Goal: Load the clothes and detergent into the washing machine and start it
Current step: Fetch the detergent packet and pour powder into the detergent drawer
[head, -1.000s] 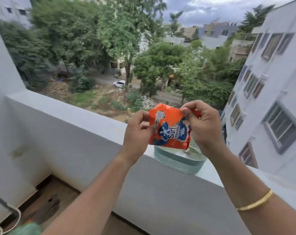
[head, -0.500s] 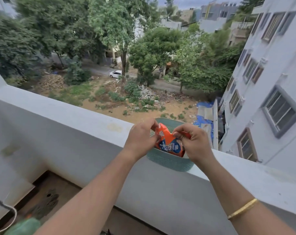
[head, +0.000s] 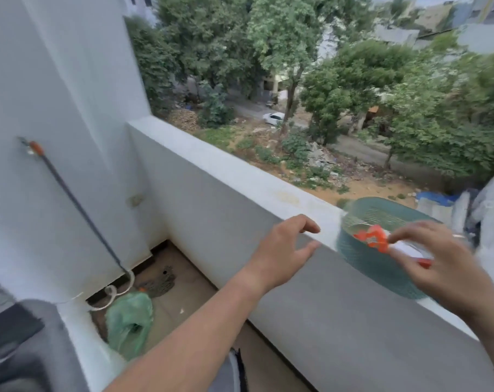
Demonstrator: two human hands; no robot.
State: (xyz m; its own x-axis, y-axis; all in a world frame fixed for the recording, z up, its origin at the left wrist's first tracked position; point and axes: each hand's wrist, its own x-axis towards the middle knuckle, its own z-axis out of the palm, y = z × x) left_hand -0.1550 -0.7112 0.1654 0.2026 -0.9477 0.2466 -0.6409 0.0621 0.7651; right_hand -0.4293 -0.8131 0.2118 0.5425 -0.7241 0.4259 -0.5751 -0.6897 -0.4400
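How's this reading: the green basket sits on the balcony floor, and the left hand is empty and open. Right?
Not quite. The head view shows the green basket standing on top of the balcony wall, not on the floor. The rest holds: the left hand is empty and open.

The left arm (head: 183, 335) is stretching up from the bottom centre of the frame toward the middle, bare to the wrist. The left hand (head: 279, 250) is hanging open at centre, fingers loosely curved above the thumb, gripping nothing. The right arm (head: 491, 346) is coming in from the lower right corner. The right hand (head: 440, 261) is hovering right of centre, its back toward the camera, fingers spread and blurred. Whether its fingertips are pinching anything is unclear.
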